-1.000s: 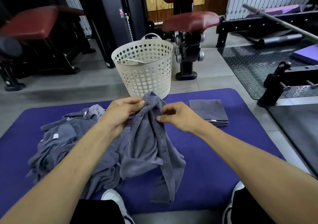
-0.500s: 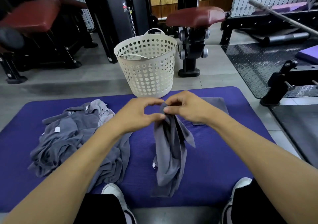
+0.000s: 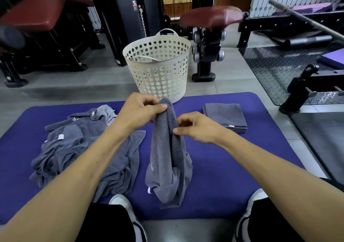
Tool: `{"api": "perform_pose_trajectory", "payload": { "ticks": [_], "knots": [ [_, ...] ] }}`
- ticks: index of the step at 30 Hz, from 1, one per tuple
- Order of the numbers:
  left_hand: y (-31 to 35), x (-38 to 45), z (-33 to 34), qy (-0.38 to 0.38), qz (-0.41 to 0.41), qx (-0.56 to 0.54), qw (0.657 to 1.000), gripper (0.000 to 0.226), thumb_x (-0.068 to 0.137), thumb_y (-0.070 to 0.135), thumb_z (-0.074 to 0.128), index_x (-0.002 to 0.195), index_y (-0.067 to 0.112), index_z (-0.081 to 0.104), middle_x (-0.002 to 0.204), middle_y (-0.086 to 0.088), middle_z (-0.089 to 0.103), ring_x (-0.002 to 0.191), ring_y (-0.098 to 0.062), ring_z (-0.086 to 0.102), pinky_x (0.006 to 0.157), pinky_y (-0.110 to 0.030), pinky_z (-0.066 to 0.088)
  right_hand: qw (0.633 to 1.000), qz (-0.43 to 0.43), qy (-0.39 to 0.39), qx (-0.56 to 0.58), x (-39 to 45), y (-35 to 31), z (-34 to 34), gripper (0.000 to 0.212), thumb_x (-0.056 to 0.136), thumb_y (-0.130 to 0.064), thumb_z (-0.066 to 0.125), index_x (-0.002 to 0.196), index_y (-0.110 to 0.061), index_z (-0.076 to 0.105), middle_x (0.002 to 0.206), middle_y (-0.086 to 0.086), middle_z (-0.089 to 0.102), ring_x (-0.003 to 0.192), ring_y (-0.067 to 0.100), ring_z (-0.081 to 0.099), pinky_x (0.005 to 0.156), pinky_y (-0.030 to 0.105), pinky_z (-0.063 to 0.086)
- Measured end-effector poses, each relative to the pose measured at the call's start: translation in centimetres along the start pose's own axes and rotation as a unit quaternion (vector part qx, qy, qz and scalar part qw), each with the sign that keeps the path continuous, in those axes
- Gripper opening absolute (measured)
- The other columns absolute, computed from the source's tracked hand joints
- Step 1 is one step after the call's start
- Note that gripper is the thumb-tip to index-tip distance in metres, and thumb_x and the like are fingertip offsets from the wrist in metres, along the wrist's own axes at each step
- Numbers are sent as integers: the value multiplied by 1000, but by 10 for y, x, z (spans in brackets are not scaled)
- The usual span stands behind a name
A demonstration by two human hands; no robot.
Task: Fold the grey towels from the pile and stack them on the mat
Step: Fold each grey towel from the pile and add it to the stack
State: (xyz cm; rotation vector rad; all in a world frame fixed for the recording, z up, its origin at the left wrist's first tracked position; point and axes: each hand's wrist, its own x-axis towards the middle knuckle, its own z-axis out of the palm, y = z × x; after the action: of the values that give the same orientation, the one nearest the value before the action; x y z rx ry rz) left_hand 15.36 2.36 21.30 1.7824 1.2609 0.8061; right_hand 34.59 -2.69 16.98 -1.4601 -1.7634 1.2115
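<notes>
A grey towel hangs bunched over the middle of the purple mat, its lower end resting on the mat. My left hand grips the towel's top end. My right hand pinches the towel's edge a little lower, on its right side. A loose pile of grey towels lies on the mat's left half. A stack of folded grey towels sits at the mat's far right.
A white perforated basket stands on the floor just beyond the mat. Gym machines with dark red pads ring the back, and a black weight rack is beside the basket. My two shoes rest at the mat's near edge.
The towel now hangs clear of the pile at the mat's middle. My left hand has risen to the towel's top, while my right hand has slid lower along its edge.
</notes>
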Motion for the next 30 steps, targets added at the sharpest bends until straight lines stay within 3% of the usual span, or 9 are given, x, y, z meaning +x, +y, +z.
{"api": "perform_pose_trajectory", "payload": {
  "ticks": [4, 9, 12, 14, 15, 19, 21, 24, 30],
  "knots": [
    [-19, 5, -12, 45, -34, 81, 995, 19, 85, 14, 74, 70, 5, 69, 46, 11, 55, 46, -3, 48, 61, -23, 46, 998, 46, 27, 25, 2, 4, -11, 16, 97, -21, 61, 95, -5, 64, 76, 10, 52, 71, 17, 45, 69, 26, 41],
    [-36, 6, -13, -12, -78, 207, 975, 26, 83, 21, 76, 69, 2, 64, 59, 1, 59, 56, -11, 52, 62, -26, 40, 995, 3, 90, -43, 2, 1, -19, 12, 95, -16, 63, 89, -9, 72, 77, -4, 69, 62, -3, 56, 65, 15, 44],
    [-27, 2, -6, -32, -16, 245, 969, 23, 82, 22, 76, 101, 17, 64, 96, 5, 64, 89, -14, 59, 79, -26, 43, 996, -17, 91, -3, 1, -8, -21, 11, 96, -12, 62, 90, -7, 70, 67, -10, 61, 50, -6, 51, 51, 9, 40],
    [-15, -3, -2, -96, 25, 167, 981, 56, 83, 24, 77, 133, 28, 53, 123, 16, 59, 111, -3, 56, 93, -19, 41, 997, -43, 67, 1, 1, -14, -21, 10, 95, -14, 63, 92, -10, 72, 77, -6, 67, 67, -5, 57, 65, 11, 46],
    [-11, -5, 1, -119, 45, 152, 980, 54, 83, 26, 77, 133, 29, 55, 125, 19, 59, 113, 1, 55, 95, -17, 40, 997, -52, 55, 3, 1, -16, -21, 10, 96, -16, 63, 93, -12, 72, 82, -3, 69, 75, -1, 59, 72, 15, 47],
    [-4, -6, 10, -73, 81, 151, 982, 6, 87, 24, 74, 88, 18, 75, 84, 4, 74, 80, -12, 67, 77, -24, 50, 996, -53, 52, 59, 2, -15, -21, 13, 95, -19, 64, 95, -9, 72, 79, 0, 65, 73, 3, 54, 69, 15, 43],
    [-6, -4, 9, -16, 92, 143, 985, 7, 88, 18, 72, 82, 15, 73, 78, -5, 72, 66, -12, 58, 68, -24, 46, 996, -32, 25, 79, 1, -13, -19, 13, 92, -18, 68, 98, -7, 70, 77, 1, 61, 70, 5, 53, 67, 17, 43],
    [-5, -3, 6, -3, 78, 63, 995, 11, 84, 21, 73, 80, 10, 71, 81, -15, 70, 68, -10, 54, 71, -31, 45, 998, 17, -33, 47, 1, -2, -11, 14, 89, -12, 71, 101, -6, 65, 68, -3, 61, 63, 4, 56, 65, 20, 47],
    [-1, -4, -4, 22, 57, -26, 998, 29, 75, 30, 68, 80, 2, 67, 76, -15, 65, 73, -17, 53, 72, -39, 47, 998, 70, 8, 6, 6, 14, -4, 15, 88, -16, 70, 100, -19, 62, 68, -6, 64, 63, 9, 54, 63, 24, 43]
  ]
}}
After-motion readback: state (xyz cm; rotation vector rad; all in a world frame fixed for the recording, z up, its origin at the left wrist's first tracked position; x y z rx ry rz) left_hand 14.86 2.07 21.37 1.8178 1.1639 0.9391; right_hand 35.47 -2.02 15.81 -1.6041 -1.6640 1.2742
